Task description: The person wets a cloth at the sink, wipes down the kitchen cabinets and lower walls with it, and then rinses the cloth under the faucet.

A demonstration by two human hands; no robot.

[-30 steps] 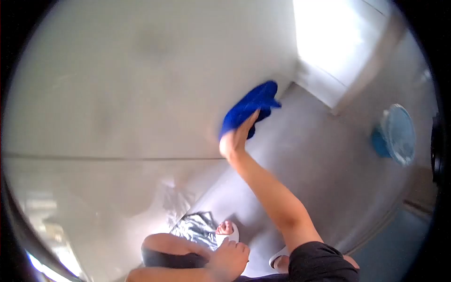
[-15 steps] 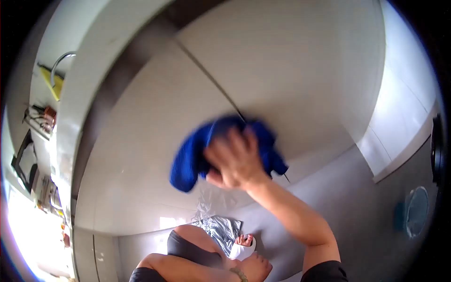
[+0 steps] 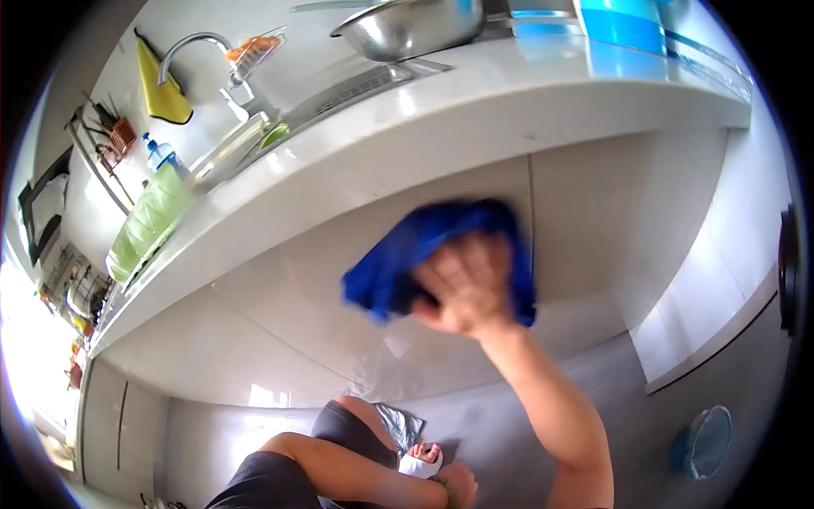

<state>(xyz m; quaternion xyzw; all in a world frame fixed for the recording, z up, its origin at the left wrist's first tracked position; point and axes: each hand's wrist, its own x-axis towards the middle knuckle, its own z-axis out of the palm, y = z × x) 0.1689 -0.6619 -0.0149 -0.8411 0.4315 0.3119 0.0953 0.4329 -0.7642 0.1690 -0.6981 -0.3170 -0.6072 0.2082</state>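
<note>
A blue cloth (image 3: 390, 263) lies spread against the pale cabinet door (image 3: 610, 229) under the counter. My right hand (image 3: 471, 284) presses flat on the cloth, fingers spread and somewhat blurred by motion. Low in the view, my left hand (image 3: 460, 485) rests near my knee, with a beaded bracelet at the wrist. Its fingers point down and are mostly hidden, so what they do cannot be made out.
Above runs the counter edge (image 3: 381, 174), with a metal bowl (image 3: 415, 30), a faucet (image 3: 199, 42) and a yellow cloth (image 3: 161, 85) beyond. A bluish bucket (image 3: 709, 443) stands on the floor at right. Silvery plastic (image 3: 398, 424) lies by my foot.
The view has tilted up, bringing the countertop into sight. My right hand has moved from low on the cabinet, near the floor, to higher on the doors with the blue cloth.
</note>
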